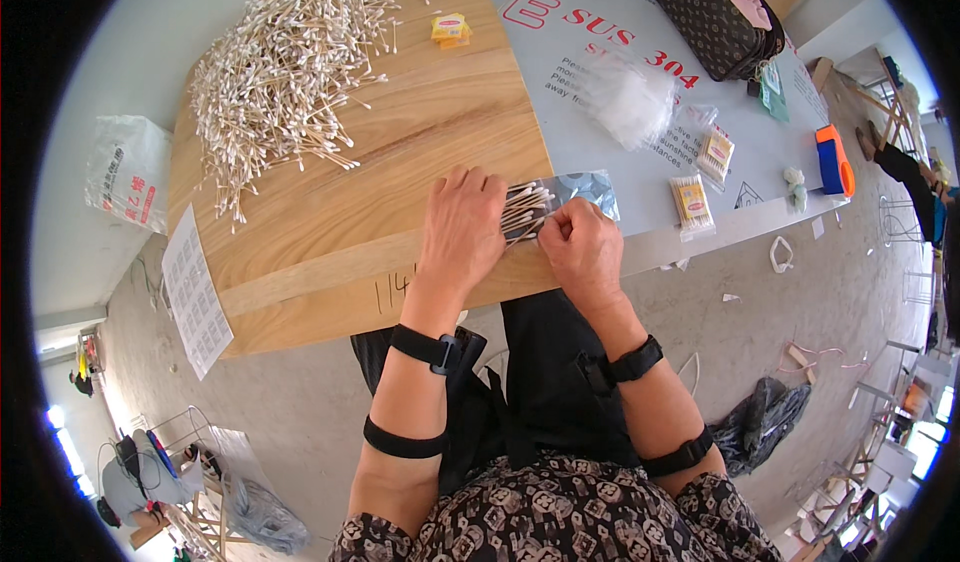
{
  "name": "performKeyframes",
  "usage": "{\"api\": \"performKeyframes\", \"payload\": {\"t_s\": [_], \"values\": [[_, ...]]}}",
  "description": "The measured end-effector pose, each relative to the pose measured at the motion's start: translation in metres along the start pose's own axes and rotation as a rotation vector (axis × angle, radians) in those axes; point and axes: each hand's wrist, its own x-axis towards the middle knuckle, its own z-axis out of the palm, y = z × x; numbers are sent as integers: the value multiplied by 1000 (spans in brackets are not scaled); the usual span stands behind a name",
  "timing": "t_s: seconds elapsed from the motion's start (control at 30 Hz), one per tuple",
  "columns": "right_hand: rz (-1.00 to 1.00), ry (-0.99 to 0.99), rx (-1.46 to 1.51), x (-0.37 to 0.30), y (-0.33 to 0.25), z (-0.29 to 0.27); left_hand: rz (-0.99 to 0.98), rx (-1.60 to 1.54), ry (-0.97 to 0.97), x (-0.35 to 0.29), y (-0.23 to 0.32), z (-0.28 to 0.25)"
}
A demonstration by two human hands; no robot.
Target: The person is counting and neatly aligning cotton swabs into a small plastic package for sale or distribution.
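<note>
A bunch of cotton swabs (524, 209) lies at the front edge of the wooden table, white tips pointing right. My left hand (465, 217) is closed over its left end, the fingers curled out of sight beneath. Under and to the right of the tips is a small clear plastic bag (597, 190). My right hand (585, 247) is closed in a pinch at the bag's near side, close to the tips; the fingertips are partly hidden. A big heap of loose cotton swabs (290, 72) covers the far left of the table.
Small yellow cards (451, 28) lie beyond my hands. On the grey sheet to the right are empty clear bags (630, 102), filled swab packets (692, 205), an orange-and-blue tape roll (833, 160) and a brown patterned bag (712, 22). A printed sheet (196, 292) overhangs the left edge.
</note>
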Motion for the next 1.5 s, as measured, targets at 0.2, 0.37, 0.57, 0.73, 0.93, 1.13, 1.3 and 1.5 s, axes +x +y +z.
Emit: {"api": "performKeyframes", "payload": {"t_s": [0.2,0.37,0.57,0.73,0.93,1.13,1.3,1.5], "values": [[-2,-15,-21,1,1,1,27,44,-32,8,-1,1],[-19,-7,-17,1,3,0,-24,89,-89,16,2,0],[3,-22,-22,1,3,1,9,24,-144,16,1,-2],[-12,-6,-18,1,3,1,0,23,-93,15,-2,0],[-17,4,-1,0,1,0,42,114,-110,18,2,-5],[-4,4,-9,0,-1,-1,35,104,-121,21,5,-2],[-20,20,-23,0,1,1,15,-104,33,9,7,-3],[-13,21,-7,0,2,1,23,-69,53,-3,3,4]]}}
